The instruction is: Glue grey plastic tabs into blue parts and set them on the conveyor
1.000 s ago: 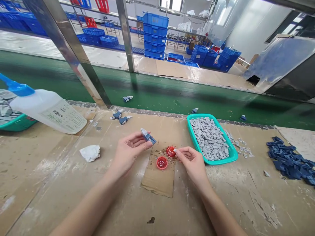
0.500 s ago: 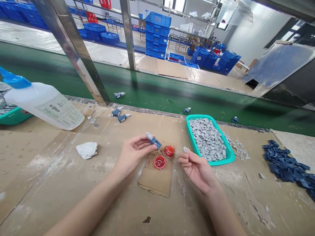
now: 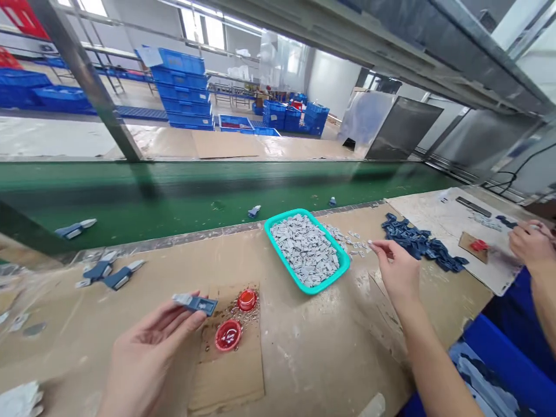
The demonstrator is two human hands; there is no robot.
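My left hand point(image 3: 152, 341) is closed on a dark blue plastic part point(image 3: 202, 304) with a light grey tip, fingers beneath and thumb along its near side. It is just left of two red cups point(image 3: 228, 336) of wet-looking red content on a cardboard piece point(image 3: 234, 385). Out to the right, my right hand point(image 3: 399, 275) pinches a small light grey piece point(image 3: 370, 244), partly hidden by the fingertips. Loose grey pieces point(image 3: 354, 245) lie close to it, beside a turquoise basket point(image 3: 344, 262) full of similar pieces.
Dark blue parts point(image 3: 412, 238) are heaped right of the basket. Assembled blue-and-grey parts point(image 3: 124, 275) lie at the left; others sit on the green conveyor belt point(image 3: 195, 200). A co-worker's hand point(image 3: 530, 240) is at far right, above a blue crate point(image 3: 508, 359). A metal post point(image 3: 82, 69) stands upper left.
The view has turned right. My right hand has moved right, past the basket to the loose grey pieces. My left hand still holds the blue part near the red cups.
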